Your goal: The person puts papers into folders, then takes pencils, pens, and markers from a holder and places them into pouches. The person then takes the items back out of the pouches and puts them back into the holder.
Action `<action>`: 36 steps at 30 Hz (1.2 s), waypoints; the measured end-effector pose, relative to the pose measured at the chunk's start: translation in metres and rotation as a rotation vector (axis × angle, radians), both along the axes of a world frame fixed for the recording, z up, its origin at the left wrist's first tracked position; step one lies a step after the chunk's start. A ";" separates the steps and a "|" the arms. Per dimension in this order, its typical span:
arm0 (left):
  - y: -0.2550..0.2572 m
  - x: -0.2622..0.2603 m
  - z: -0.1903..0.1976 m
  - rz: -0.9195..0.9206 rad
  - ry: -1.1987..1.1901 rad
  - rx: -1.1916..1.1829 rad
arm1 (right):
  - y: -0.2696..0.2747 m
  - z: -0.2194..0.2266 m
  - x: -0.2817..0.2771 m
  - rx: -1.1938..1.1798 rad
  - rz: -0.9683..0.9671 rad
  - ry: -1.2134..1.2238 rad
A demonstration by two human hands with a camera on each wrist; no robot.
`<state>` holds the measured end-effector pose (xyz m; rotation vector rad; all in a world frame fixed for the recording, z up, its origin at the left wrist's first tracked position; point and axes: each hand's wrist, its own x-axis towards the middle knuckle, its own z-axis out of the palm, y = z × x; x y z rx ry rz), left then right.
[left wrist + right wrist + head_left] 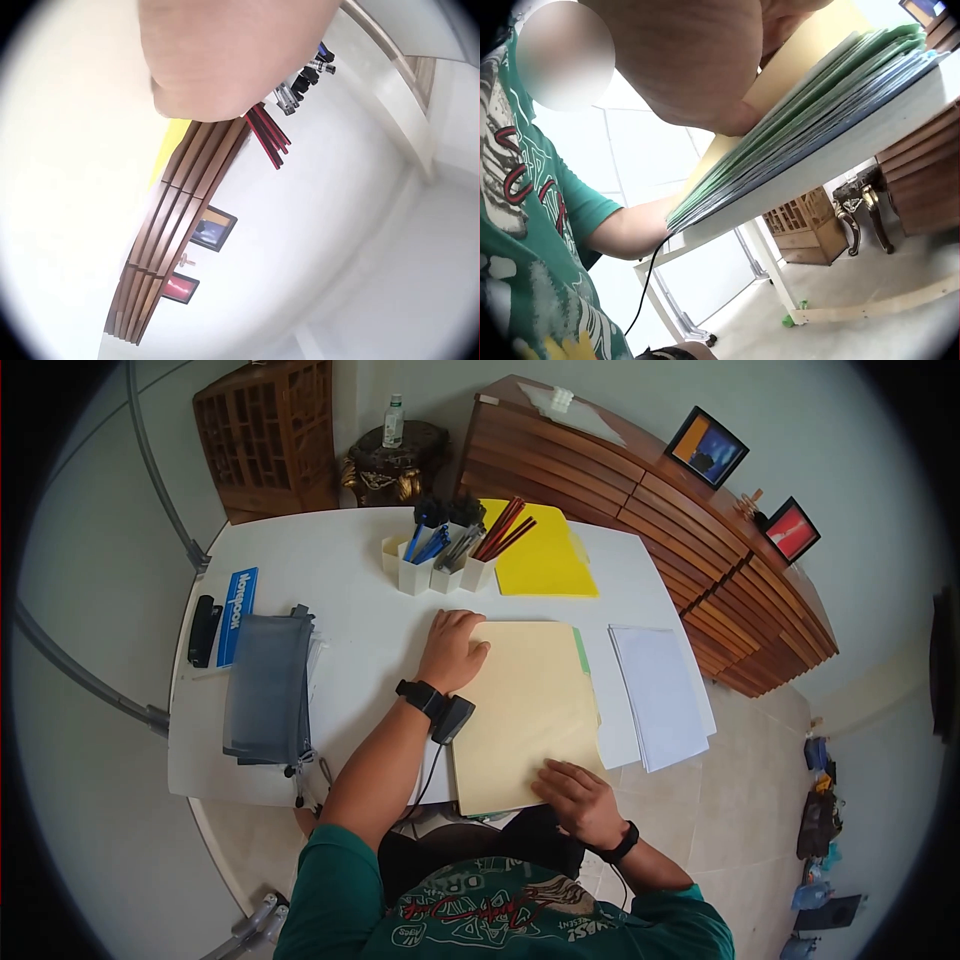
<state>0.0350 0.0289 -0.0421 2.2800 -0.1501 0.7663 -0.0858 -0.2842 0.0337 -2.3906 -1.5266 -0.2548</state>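
Observation:
A stack of file folders lies on the white table (360, 575), with a cream manila folder (525, 700) on top. Seen edge-on in the right wrist view, green folders (832, 101) and bluish ones are layered beneath it. My left hand (453, 650) rests at the stack's far left corner, thumb over the cover. At the near right edge, my right hand (582, 803) lies with its fingers on the manila cover. The left wrist view shows only part of the left hand (232, 60), its fingertips hidden.
Beyond the stack stand white holders (415, 577) with pens and dark red pencils, beside a yellow folder (545, 560). White paper (658, 695) lies at the right. On the left are a grey mesh pouch (265, 685), a blue notebook (238, 610) and a black stapler (204, 632).

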 end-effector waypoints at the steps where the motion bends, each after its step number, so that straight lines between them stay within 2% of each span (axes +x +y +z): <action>1: 0.000 -0.001 0.002 -0.009 0.003 -0.001 | 0.000 -0.001 0.000 0.003 0.002 0.010; 4: 0.001 0.001 0.005 -0.057 0.022 -0.099 | 0.000 -0.007 0.000 0.014 -0.012 0.032; 6: 0.001 0.003 0.004 -0.056 0.033 -0.314 | 0.003 -0.003 0.000 0.021 -0.027 0.045; 7: 0.002 0.006 -0.001 -0.055 -0.030 -0.342 | 0.007 0.004 -0.001 0.074 0.013 0.100; 9: 0.008 0.010 -0.007 -0.072 0.038 -0.422 | 0.000 0.007 -0.002 0.126 0.033 0.158; 11: 0.011 0.012 -0.011 -0.066 0.094 -0.507 | -0.028 0.001 0.006 0.520 0.048 0.131; 12: 0.015 0.016 -0.015 -0.078 0.098 -0.508 | -0.038 0.012 0.005 0.565 -0.305 0.031; 13: 0.019 0.020 -0.024 -0.156 0.109 -0.687 | -0.049 0.015 0.020 0.706 -0.456 0.014; 14: 0.022 0.023 -0.029 -0.233 0.123 -0.867 | -0.066 0.013 0.036 0.731 -0.634 0.008; 15: 0.022 0.024 -0.029 -0.276 0.118 -1.018 | -0.085 0.008 0.054 0.742 -0.697 0.077; 16: 0.020 0.020 -0.023 -0.289 0.126 -1.020 | -0.104 0.008 0.065 0.564 -0.727 0.089; 18: 0.016 0.013 -0.007 -0.265 0.104 -1.278 | -0.120 0.017 0.065 0.175 -0.764 0.100; 19: 0.021 0.017 -0.012 -0.251 0.099 -1.276 | -0.124 0.020 0.062 0.169 -0.779 0.102; 20: 0.021 0.017 -0.015 -0.261 0.117 -1.281 | -0.127 0.021 0.058 0.033 -0.763 0.101; 21: 0.019 0.011 0.000 -0.232 0.124 -1.332 | -0.132 0.021 0.053 -0.104 -0.744 0.105; 22: 0.017 0.008 0.004 -0.199 0.131 -1.383 | -0.141 0.015 0.052 -0.114 -0.759 0.115; 24: 0.021 0.011 -0.004 -0.264 0.121 -1.430 | -0.154 0.002 0.057 -0.005 -0.685 0.316; 32: 0.028 0.015 -0.013 -0.265 0.096 -1.450 | -0.169 -0.006 0.063 0.027 -0.683 0.325; 35: 0.029 0.013 -0.011 -0.292 0.096 -1.486 | -0.170 -0.013 0.068 0.048 -0.688 0.249; 36: 0.030 0.013 -0.011 -0.289 0.090 -1.485 | -0.164 -0.014 0.068 0.043 -0.748 0.175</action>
